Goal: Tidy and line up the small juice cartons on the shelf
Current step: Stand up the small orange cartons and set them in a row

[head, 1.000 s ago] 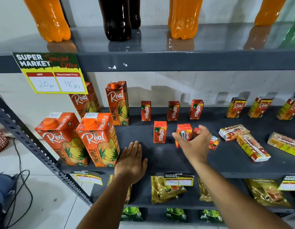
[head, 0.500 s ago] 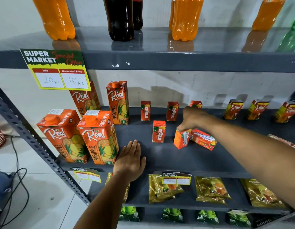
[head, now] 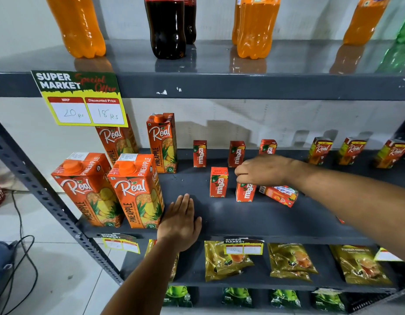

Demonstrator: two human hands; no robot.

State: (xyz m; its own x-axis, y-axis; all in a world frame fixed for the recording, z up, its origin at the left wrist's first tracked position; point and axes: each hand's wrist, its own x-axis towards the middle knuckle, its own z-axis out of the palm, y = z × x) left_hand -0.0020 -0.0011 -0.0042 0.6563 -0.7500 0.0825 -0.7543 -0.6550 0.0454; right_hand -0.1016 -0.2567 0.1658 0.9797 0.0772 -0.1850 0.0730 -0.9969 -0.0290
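Small orange Maaza cartons stand on the grey middle shelf (head: 219, 217). Three stand upright along the back: one (head: 199, 153), a second (head: 236, 153) and a third (head: 268, 146) partly hidden by my arm. In front, one carton (head: 218, 182) stands upright. Beside it my right hand (head: 263, 170) is closed on the top of another upright Maaza carton (head: 245, 192). A further small carton (head: 279, 195) lies on its side just right of it. My left hand (head: 180, 220) rests flat on the shelf's front edge, fingers together, holding nothing.
Tall Real pineapple cartons (head: 135, 189) stand at the left, close to my left hand. Three small Real cartons (head: 320, 150) stand at the back right. Soda bottles (head: 166, 26) fill the shelf above; gold pouches (head: 226, 260) lie on the shelf below. A price sign (head: 81, 98) hangs at upper left.
My right hand reached in, took hold of the tilted front carton and stood it upright next to the other front carton. My left hand has stayed on the shelf edge.
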